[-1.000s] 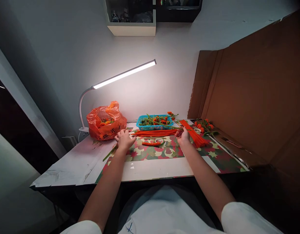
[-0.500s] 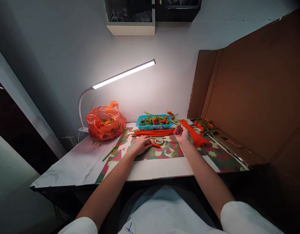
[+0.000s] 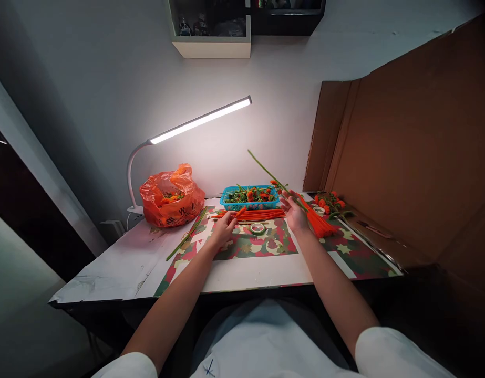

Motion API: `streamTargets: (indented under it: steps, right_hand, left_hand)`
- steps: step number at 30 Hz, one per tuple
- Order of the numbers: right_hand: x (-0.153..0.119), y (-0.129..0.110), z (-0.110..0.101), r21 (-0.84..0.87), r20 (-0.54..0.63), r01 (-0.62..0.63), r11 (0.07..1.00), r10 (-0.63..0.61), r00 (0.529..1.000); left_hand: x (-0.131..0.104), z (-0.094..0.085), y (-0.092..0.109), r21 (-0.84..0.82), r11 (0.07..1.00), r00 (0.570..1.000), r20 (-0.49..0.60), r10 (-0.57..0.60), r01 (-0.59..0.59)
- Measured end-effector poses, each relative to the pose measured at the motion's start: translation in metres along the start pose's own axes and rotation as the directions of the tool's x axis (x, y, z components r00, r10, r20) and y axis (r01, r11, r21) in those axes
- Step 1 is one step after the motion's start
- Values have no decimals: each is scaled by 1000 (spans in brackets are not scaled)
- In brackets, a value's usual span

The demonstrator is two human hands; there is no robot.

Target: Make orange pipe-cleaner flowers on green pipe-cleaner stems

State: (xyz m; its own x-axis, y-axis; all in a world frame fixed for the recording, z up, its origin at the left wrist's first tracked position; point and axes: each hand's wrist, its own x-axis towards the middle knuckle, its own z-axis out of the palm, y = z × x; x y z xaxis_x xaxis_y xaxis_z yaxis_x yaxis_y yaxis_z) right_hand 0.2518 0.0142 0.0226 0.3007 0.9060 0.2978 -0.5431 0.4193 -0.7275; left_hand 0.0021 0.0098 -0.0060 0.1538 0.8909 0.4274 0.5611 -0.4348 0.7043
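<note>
My left hand [image 3: 224, 231] pinches a short fuzzy orange piece [image 3: 241, 211], its tip pointing up and to the right. A long thin green stem [image 3: 266, 170] rests in my right hand [image 3: 295, 215], between thumb and partly curled fingers, slanting up to the left. Beneath and beyond my left hand lies a row of orange pipe cleaners [image 3: 266, 214]. Just right of my right hand is a fanned bundle of orange pipe cleaners [image 3: 321, 226]. A roll of green tape [image 3: 257, 228] lies flat between the hands.
Behind the hands stands a blue basket [image 3: 248, 207] of orange flowers and green stems. An orange plastic bag [image 3: 173, 207] sits left, by a lit lamp [image 3: 200, 121]. Green stems [image 3: 187, 236] lie before it. More orange flowers [image 3: 329, 202] lie right, beside a cardboard panel [image 3: 403, 147].
My left hand has lifted the orange piece off the table, up and to the left. The green stem in my right hand has tilted more steeply upward, and the fingers have loosened.
</note>
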Motion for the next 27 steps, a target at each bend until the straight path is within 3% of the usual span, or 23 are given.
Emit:
streamTargets:
  steps: [8,19,27]
  right_hand:
    - [-6,7,5,-207,113,116,971,-94,989]
    - [-4,18,5,-151,-104,136,979,-153,983]
    - [-8,24,5,-149,-52,37,988,-46,998]
  left_hand:
    - [-1,0,2,1,1000,1000,11,-12,12]
    - [-4,2,-1,30,997,992,104,74,-77]
    - [-7,1,0,61,995,989,134,67,-76]
